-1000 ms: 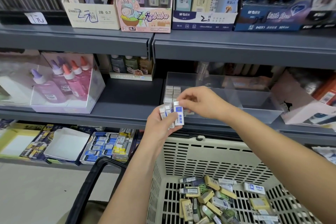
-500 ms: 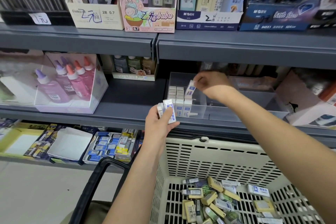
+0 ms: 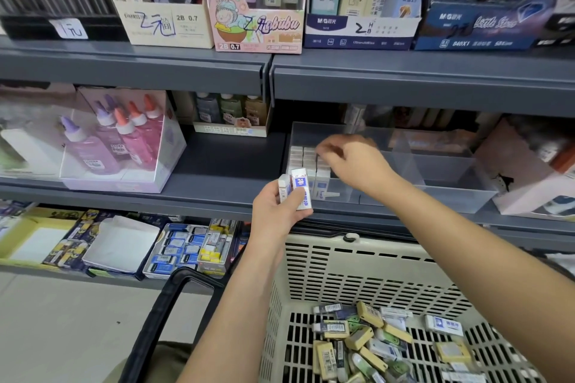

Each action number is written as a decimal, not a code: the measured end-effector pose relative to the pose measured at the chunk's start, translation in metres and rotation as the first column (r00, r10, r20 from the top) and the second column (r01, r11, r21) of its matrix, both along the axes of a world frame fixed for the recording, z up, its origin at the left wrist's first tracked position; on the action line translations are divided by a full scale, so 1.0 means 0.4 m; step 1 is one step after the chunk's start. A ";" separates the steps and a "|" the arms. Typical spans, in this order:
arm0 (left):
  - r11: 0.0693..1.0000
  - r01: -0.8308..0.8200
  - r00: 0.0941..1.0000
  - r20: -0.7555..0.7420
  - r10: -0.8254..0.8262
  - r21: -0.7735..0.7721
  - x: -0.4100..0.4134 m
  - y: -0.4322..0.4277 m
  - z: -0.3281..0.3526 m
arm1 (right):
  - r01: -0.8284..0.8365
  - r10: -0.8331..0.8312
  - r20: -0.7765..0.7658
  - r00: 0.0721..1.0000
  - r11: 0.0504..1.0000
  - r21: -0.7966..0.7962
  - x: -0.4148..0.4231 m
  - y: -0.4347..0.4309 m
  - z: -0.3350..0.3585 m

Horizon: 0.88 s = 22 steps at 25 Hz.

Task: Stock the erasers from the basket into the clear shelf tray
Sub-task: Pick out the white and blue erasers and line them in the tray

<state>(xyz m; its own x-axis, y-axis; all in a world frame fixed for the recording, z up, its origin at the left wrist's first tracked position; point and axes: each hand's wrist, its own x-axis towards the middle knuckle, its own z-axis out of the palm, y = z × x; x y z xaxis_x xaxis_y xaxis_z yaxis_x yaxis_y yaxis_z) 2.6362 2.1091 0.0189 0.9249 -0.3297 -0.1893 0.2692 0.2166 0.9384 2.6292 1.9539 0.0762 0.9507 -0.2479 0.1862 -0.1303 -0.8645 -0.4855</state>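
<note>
Eraser rows (image 3: 303, 158) are standing at the left end of the clear tray (image 3: 451, 196), and the right hand (image 3: 351, 162) is dropping onto them from half a second ago, blurred, grip unreadable. Left hand (image 3: 277, 214) is still clamping two erasers (image 3: 297, 188) above the basket (image 3: 373, 264).

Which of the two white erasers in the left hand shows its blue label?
The white rectangular eraser on the pair's right, blue print facing the camera; the left eraser shows only a pale side.
</note>
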 end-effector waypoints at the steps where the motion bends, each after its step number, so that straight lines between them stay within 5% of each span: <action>1: 1.000 0.017 1.000 0.013 -0.017 -0.001 -0.001 0.000 0.000 | -0.072 0.071 0.020 0.997 0.995 0.064 -0.017 0.017 0.005; 5: 0.996 0.084 0.996 0.031 -0.085 0.018 -0.009 -0.006 0.004 | -0.211 0.229 -0.061 0.971 0.952 0.222 -0.063 0.033 0.013; 10: 1.000 0.015 0.999 0.038 -0.016 0.020 -0.007 -0.007 0.007 | 0.024 -0.051 0.064 0.997 0.929 0.370 -0.034 -0.073 0.046; 14: 0.993 -0.011 0.972 0.235 -0.016 0.115 -0.009 0.004 -0.002 | 0.197 -0.197 0.042 0.979 0.980 0.003 0.031 -0.117 0.039; 22: 0.984 -0.061 0.970 0.242 0.018 0.169 0.000 0.006 -0.008 | 0.074 -0.083 -0.186 0.979 0.996 -0.055 0.083 -0.068 -0.035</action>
